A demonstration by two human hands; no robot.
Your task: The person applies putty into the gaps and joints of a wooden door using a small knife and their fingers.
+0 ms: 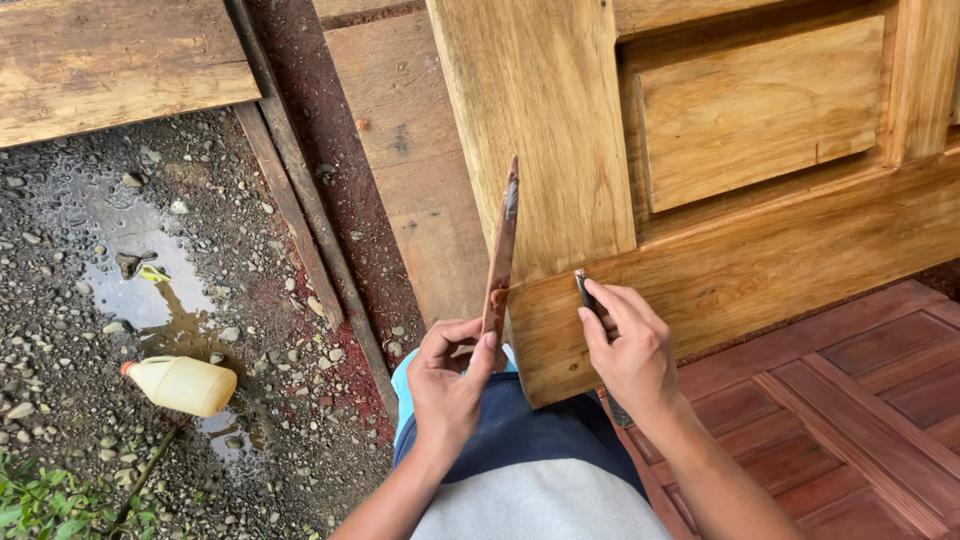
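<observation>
Head view: both hands at the door panel's (700,270) lower corner.
Left hand (447,385) grips a thin stained board (500,255), long axis toward 12 o'clock; right hand (630,350), at its 3 o'clock, pinches a small dark tool (585,290) touching the panel.

A thin, paint-stained flat blade (501,255) stands nearly upright beside the pale wooden door (720,250). A small dark scraper (586,291) presses against the door's lower rail.
</observation>
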